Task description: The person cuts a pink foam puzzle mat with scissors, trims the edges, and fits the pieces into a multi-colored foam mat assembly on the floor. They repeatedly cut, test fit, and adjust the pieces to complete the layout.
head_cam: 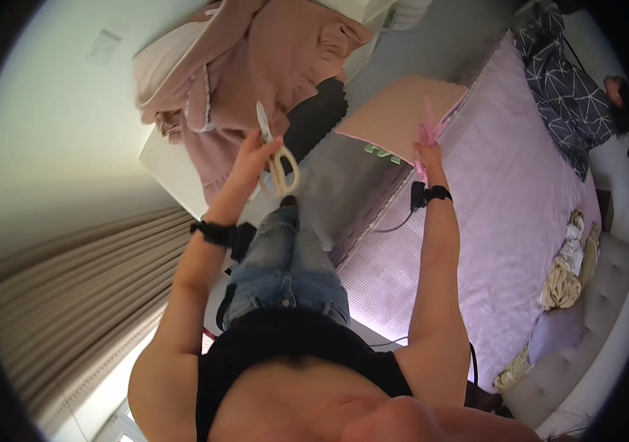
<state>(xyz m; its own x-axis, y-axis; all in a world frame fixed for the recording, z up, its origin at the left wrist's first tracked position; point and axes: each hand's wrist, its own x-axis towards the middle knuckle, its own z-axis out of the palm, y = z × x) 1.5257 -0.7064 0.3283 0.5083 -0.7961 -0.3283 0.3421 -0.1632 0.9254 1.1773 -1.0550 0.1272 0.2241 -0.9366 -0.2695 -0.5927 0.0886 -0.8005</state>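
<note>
My left hand grips a pair of scissors near the pivot. Its cream handles hang downward and the metal blades point up, apparently closed together. In my right hand is a bunch of thin pink ribbon-like strips, with ends sticking out above and below the fingers. Just beyond that hand is a flat pink sheet, perhaps a mat, at the bed's edge; whether the fingers also touch it I cannot tell. Small pale green tabs show under the sheet's near edge.
A quilted lilac bedspread covers the bed on the right. Pink fabric is heaped over white furniture at the left, near a pleated curtain. Another person in dark patterned clothing is at the bed's far side.
</note>
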